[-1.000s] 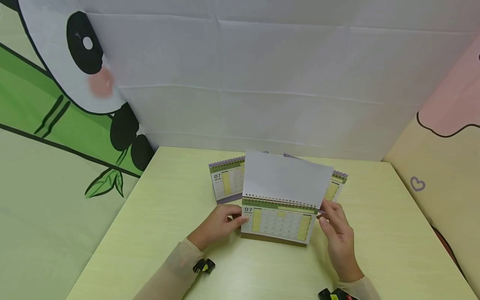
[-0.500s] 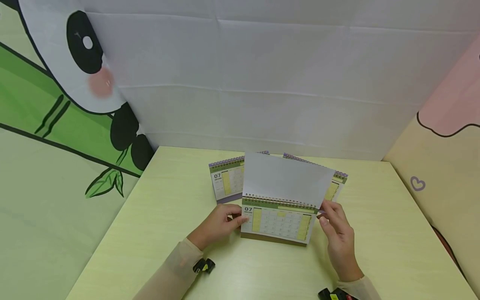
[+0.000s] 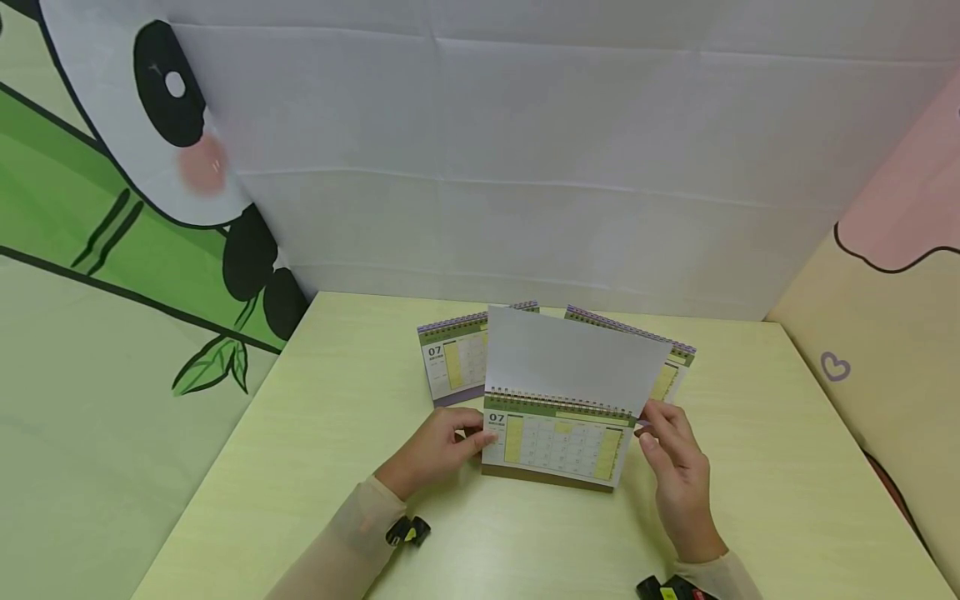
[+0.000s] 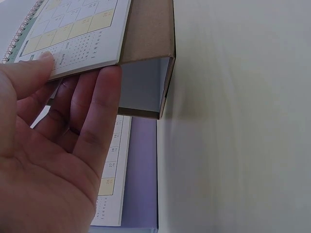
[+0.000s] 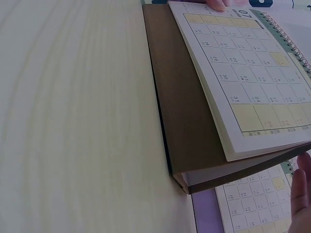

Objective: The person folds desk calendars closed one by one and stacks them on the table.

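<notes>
A spiral-bound desk calendar [image 3: 558, 442] with a brown stand [image 4: 148, 29] is on the table, its green-and-yellow "07" page facing me. A blank white sheet [image 3: 573, 354] rises above its spiral. My left hand [image 3: 438, 450] pinches the calendar's left edge, thumb on the printed page and fingers behind the pages in the left wrist view. At the right edge, near the spiral, is my right hand [image 3: 681, 483], thumb and fingers apart; in the right wrist view its fingers [image 5: 299, 187] show beside the stand. Whether they touch the calendar is unclear.
Behind stand two similar calendars, one at left [image 3: 457, 367] with a purple base and one at right [image 3: 675, 371], both partly hidden by the front one. The pale table [image 3: 360, 375] meets a white cloth backdrop [image 3: 525, 167]; printed cloths hang on both sides.
The raised white sheet has tilted slightly back and to the right, showing a little more of the rear calendars' spirals. Both hands have stayed almost still.
</notes>
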A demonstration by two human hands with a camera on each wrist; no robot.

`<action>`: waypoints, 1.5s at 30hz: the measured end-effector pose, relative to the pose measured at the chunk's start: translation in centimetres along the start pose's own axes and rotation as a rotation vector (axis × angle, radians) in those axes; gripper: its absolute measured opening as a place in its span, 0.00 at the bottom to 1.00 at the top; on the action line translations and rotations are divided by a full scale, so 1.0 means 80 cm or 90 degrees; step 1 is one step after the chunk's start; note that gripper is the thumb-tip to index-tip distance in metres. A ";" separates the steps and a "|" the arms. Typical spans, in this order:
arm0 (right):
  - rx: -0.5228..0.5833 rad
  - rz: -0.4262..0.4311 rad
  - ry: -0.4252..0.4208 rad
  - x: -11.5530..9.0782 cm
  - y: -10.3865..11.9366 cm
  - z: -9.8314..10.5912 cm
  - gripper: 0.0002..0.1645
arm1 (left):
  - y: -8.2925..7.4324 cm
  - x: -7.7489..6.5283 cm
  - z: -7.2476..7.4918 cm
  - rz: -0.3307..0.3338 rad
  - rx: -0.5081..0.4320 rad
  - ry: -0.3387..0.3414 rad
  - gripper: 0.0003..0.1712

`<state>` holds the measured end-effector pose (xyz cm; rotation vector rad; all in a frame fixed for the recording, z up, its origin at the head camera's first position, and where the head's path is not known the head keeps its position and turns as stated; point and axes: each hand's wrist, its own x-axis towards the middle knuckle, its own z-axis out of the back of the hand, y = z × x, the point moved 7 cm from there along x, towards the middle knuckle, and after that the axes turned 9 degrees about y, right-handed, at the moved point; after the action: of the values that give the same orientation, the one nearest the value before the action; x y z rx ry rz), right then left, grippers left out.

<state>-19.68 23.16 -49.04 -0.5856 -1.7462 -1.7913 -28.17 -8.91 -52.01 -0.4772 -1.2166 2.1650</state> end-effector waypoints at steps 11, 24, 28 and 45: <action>0.010 0.010 -0.002 0.000 -0.001 0.001 0.37 | 0.003 0.000 -0.001 0.007 0.003 -0.002 0.10; -0.001 -0.002 -0.012 -0.001 -0.003 0.003 0.35 | 0.001 0.001 0.000 0.005 0.009 -0.005 0.10; -0.003 0.000 -0.005 -0.002 -0.005 0.004 0.33 | 0.001 0.001 0.000 0.005 0.006 -0.005 0.10; 0.007 0.006 -0.010 -0.002 -0.006 0.005 0.34 | 0.002 0.003 -0.001 0.003 0.003 -0.003 0.10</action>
<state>-19.91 23.61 -49.52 -0.6041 -1.7601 -1.7732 -28.34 -8.78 -52.15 -0.4735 -1.2137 2.1733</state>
